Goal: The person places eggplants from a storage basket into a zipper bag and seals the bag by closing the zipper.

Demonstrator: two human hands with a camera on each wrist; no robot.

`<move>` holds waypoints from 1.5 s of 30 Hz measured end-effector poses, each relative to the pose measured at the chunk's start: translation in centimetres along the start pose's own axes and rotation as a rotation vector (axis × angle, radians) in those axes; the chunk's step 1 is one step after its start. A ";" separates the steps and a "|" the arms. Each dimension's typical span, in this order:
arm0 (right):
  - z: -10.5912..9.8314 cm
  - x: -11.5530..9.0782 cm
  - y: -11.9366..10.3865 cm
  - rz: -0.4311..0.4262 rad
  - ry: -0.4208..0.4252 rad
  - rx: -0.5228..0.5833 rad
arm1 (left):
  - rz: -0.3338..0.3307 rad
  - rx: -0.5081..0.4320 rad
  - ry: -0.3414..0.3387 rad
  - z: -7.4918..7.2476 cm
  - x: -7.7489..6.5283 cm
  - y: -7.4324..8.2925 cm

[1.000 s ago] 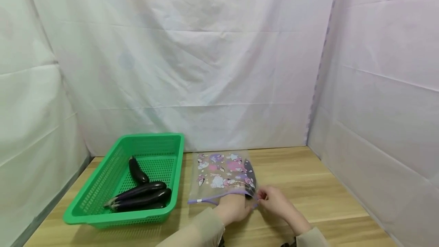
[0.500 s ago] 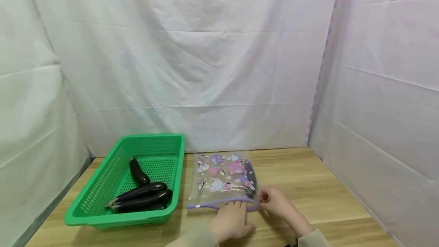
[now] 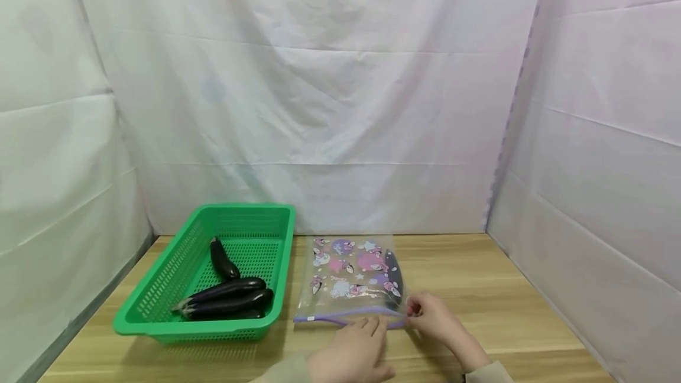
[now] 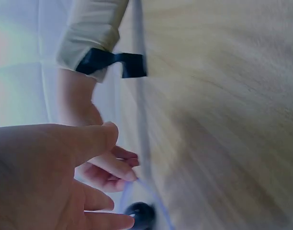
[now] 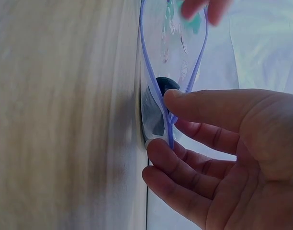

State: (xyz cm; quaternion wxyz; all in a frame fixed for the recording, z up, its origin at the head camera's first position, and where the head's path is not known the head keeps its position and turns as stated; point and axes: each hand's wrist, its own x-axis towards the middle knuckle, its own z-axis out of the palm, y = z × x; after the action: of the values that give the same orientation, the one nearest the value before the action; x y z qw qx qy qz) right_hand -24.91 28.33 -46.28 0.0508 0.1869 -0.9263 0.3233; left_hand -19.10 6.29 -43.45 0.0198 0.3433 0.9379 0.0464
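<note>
A clear zip bag (image 3: 340, 270) with pink and purple cartoon prints lies flat on the table, its purple-edged mouth facing me and parted. Inside, along the right side, rests a dark eggplant (image 3: 392, 270); its rounded end (image 5: 168, 85) shows through the mouth in the right wrist view. My right hand (image 3: 433, 317) pinches the right corner of the purple edge (image 5: 171, 136) between thumb and fingers. In front of the mouth is my left hand (image 3: 353, 352), fingers extended toward the near edge and holding nothing; the left wrist view shows it (image 4: 50, 167) with the thumb apart.
A green plastic basket (image 3: 289, 253) stands left of the bag, with several eggplants (image 3: 229, 297) lying in it. White cloth sheets (image 3: 340, 105) hang behind and at both sides of the wooden table (image 3: 479, 276).
My left hand has come out of the bag's mouth and drawn back toward me, leaving the eggplant inside. My right hand keeps its pinch on the corner. The head view has shifted slightly.
</note>
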 end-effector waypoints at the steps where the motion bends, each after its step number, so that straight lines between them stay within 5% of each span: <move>1: 0.0 0.0 0.0 -0.001 -0.004 0.004 | 0.015 -0.001 0.000 -0.2 -0.3 -0.1; 7: -0.3 -0.1 0.0 0.005 -0.009 0.025 | 0.094 0.047 0.017 -2.0 -1.8 -0.6; 13: -0.3 0.1 0.1 0.000 -0.015 0.013 | 0.148 0.128 0.110 -3.2 -3.3 -1.4; 21: -0.2 0.2 0.3 0.002 -0.006 0.016 | 0.203 0.116 0.216 -6.0 -5.4 -3.5; 30: -0.1 0.0 0.6 0.017 -0.041 0.028 | 0.064 0.049 0.190 -8.5 -7.8 -6.6; 45: 0.0 0.1 0.5 0.026 -0.043 0.048 | -0.115 0.099 0.279 -11.1 -9.7 -12.4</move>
State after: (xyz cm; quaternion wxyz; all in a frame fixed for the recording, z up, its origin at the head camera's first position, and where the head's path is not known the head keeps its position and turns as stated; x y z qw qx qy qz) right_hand -25.15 28.68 -46.56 0.0221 0.1828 -0.9215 0.3420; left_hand -20.41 -10.22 -33.58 -0.1248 0.2800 0.9507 0.0460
